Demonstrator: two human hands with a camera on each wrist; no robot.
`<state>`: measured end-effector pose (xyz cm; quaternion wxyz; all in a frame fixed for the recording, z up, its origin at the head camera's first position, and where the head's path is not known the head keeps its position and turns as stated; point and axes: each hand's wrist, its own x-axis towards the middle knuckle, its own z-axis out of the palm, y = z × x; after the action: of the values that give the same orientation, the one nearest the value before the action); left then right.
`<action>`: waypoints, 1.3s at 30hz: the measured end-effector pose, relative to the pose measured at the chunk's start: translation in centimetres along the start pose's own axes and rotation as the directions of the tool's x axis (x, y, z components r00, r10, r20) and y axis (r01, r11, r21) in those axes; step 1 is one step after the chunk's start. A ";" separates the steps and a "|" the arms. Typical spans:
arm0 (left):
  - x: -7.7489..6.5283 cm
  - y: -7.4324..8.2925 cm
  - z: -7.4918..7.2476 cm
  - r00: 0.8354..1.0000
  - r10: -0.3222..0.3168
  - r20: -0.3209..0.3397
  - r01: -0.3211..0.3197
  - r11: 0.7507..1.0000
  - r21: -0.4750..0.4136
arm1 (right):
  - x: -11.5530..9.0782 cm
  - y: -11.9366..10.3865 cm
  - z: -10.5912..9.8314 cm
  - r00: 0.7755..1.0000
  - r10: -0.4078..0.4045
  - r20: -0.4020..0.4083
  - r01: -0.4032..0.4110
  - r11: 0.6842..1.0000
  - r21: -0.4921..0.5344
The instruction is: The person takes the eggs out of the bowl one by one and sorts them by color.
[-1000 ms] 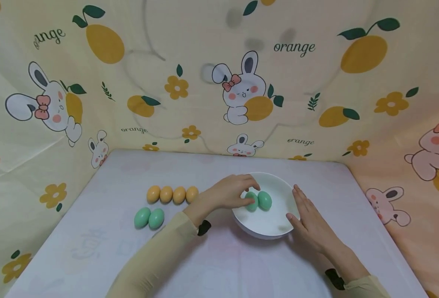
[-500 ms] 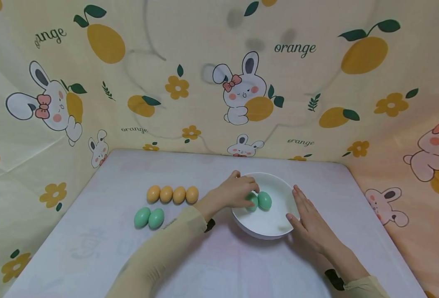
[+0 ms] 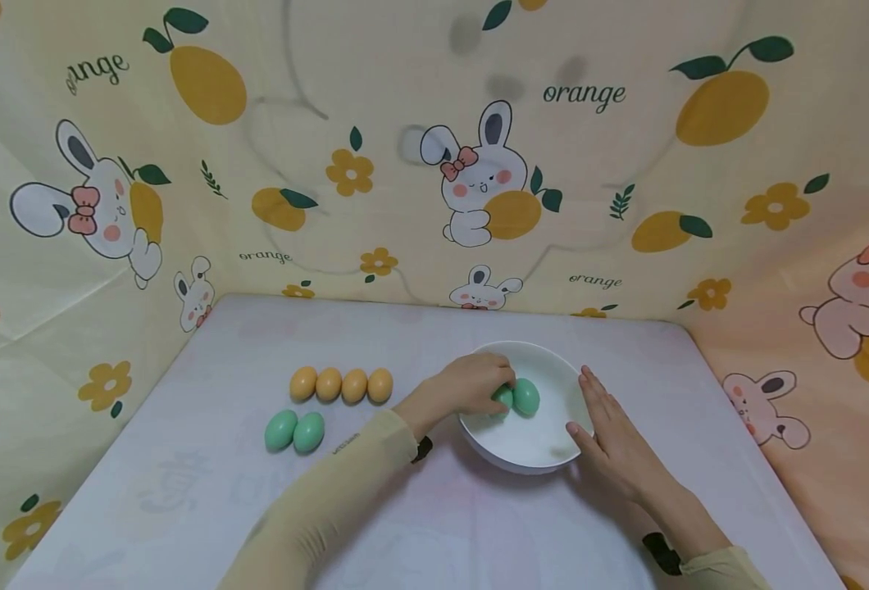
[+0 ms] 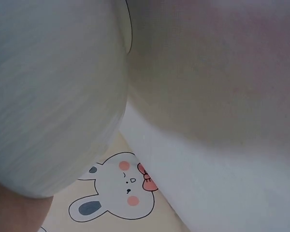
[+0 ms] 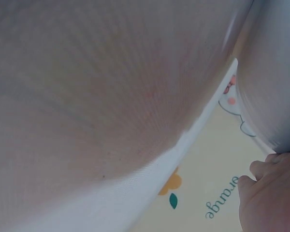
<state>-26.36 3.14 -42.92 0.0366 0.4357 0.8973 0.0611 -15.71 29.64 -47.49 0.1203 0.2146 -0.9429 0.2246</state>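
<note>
In the head view a white bowl (image 3: 545, 438) stands right of centre on the table. My left hand (image 3: 466, 385) reaches over its left rim, with fingers and thumb curled round a green egg (image 3: 503, 399) that is partly hidden. Against that egg's right side lies a second green egg (image 3: 526, 397), inside the bowl. The straight fingers of my right hand (image 3: 617, 447) rest along the bowl's right side. Each wrist view shows the bowl's outer wall (image 4: 53, 96) close up, and the right one shows part of my hand (image 5: 273, 195).
Several yellow-orange eggs (image 3: 342, 385) form a row on the table (image 3: 206, 492) left of the bowl. Nearer me sit two green eggs (image 3: 295, 432), side by side. A patterned cloth (image 3: 375, 98) with rabbits and oranges surrounds the table at the back and sides.
My left hand has moved slightly right and its fingers have closed on the left green egg. Both eggs in the bowl have shifted slightly right. My right hand has stayed put.
</note>
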 end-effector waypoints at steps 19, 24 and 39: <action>0.4 -0.1 0.8 0.999 -0.021 0.046 0.022 0.999 -0.028 | 0.0 0.2 0.1 1.000 -0.006 -0.004 0.006 1.000 0.000; 0.3 0.0 0.6 0.998 -0.026 0.049 0.028 0.999 -0.033 | 0.1 0.1 0.1 1.000 -0.003 -0.005 0.003 1.000 0.001; -0.5 -0.3 0.0 0.999 0.027 -0.041 -0.034 0.984 -0.176 | 0.0 -0.2 -0.2 0.999 0.030 0.011 -0.030 0.999 0.009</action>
<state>-26.32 2.56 -42.98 0.0568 0.4431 0.8821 0.1491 -15.56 29.56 -47.25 0.1107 0.2020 -0.9457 0.2293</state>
